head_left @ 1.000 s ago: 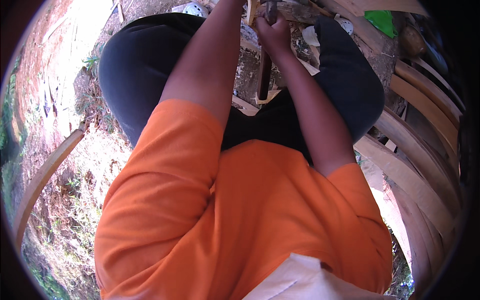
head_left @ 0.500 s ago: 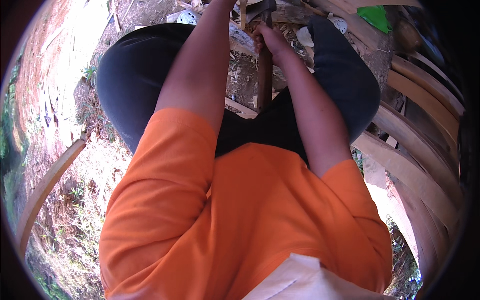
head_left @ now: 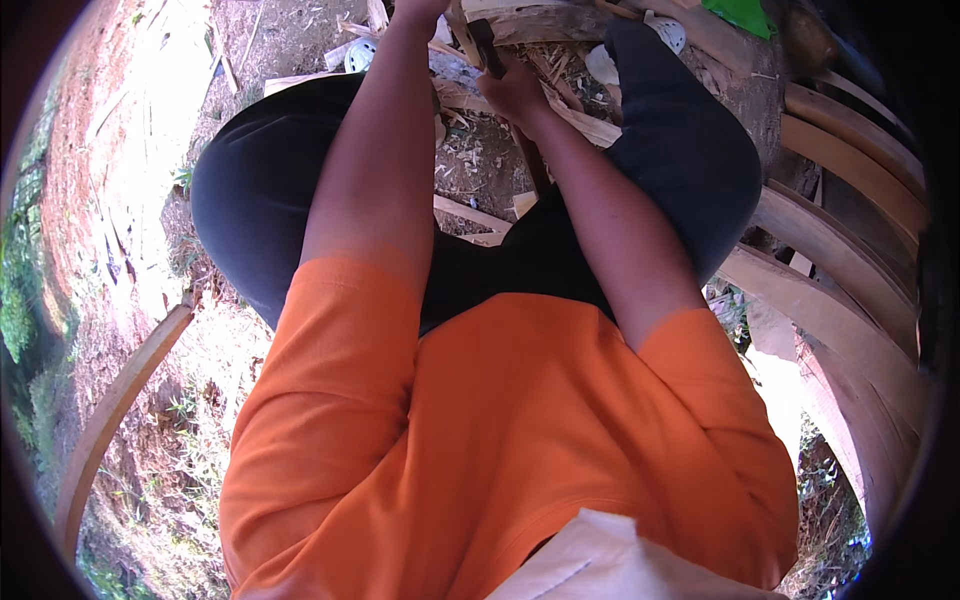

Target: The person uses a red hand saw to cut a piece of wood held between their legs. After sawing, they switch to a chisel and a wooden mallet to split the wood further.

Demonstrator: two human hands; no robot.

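Lower frame I see only orange shirt [head_left: 520, 440] and dark trousers [head_left: 260, 200]. Top centre: right hand [head_left: 515, 92] fisted tight around a dark tool handle [head_left: 487, 48], which sticks up out of the fingers. Left hand [head_left: 420, 8] is cut by the top edge, grip unreadable. Wood scraps [head_left: 470, 215] on the ground; curved planks [head_left: 840, 260] at right.

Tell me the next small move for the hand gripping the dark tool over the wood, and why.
Probably a short downward stroke. The right hand grips a dark-handled tool, raised near the wood piece by the left hand at the top edge. Wood chips on the ground between the knees suggest chopping or shaving; the blade itself is hard to make out.
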